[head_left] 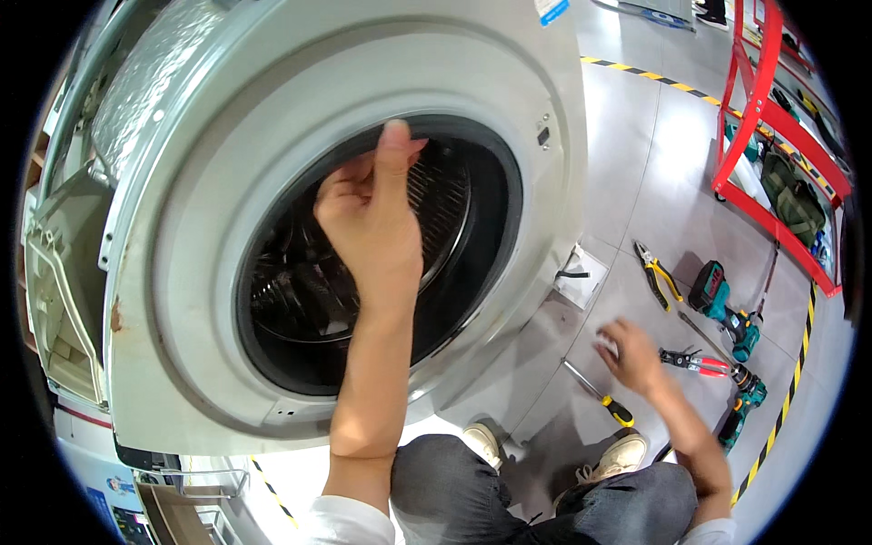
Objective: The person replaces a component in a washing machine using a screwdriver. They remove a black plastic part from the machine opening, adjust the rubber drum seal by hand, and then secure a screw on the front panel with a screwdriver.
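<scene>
My left hand (372,209) reaches up in front of the round opening of a washing machine front (209,182). Its thumb points up, overlapping the upper part of the black rubber door seal (501,173), and its fingers are curled in. Whether they grip the seal's edge is hidden. Behind the hand shows the metal drum (445,195). Off to the right, my right hand (629,356) hovers over the floor, empty, its fingers bent and apart. Nearest it are a yellow-and-black screwdriver (610,404) and red-handled pliers (699,363).
Yellow-handled pliers (658,276), a teal cordless drill (727,309) and another teal power tool (745,395) lie on grey floor tiles. A red tool cart (763,109) stands at far right. Beside the machine lies a white square piece (581,277). Black-and-yellow tape (790,400) marks the floor.
</scene>
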Demonstrator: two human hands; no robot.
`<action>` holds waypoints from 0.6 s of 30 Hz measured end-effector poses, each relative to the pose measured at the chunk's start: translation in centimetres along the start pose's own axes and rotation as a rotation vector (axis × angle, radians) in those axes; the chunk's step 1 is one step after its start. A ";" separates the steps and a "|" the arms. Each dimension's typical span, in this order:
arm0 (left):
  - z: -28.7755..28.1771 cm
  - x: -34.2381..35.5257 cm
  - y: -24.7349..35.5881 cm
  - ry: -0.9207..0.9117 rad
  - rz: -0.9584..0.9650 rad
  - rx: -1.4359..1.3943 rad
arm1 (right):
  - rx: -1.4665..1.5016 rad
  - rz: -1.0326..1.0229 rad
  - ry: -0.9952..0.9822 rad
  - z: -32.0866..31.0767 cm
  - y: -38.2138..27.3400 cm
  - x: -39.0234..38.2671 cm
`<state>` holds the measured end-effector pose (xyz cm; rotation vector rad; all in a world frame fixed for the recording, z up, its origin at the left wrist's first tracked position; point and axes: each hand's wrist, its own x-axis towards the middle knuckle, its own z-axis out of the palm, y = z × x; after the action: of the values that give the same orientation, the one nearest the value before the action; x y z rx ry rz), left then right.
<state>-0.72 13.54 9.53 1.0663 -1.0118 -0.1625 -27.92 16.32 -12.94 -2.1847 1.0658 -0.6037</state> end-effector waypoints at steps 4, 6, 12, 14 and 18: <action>-0.2 -0.4 0.6 -0.018 -0.002 -0.065 | 0.277 -0.326 0.004 -7.2 -11.8 9.3; -0.7 -0.5 0.6 -0.030 -0.010 -0.016 | 0.483 -0.294 -0.073 -8.8 -16.1 12.4; -1.2 -2.4 1.2 -0.086 -0.051 -0.032 | 1.381 0.126 -0.365 -7.9 -19.0 18.0; -1.2 -2.6 1.3 -0.105 -0.098 -0.098 | 1.608 0.103 -0.399 -6.4 -18.7 18.8; -1.9 -2.2 -0.3 -0.095 0.170 0.183 | 1.896 -0.060 -0.316 -4.8 -19.6 18.8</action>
<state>-0.45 15.81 7.75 1.1398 -1.2157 0.0187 -9.95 8.76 6.63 -0.5424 -0.0354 -0.7335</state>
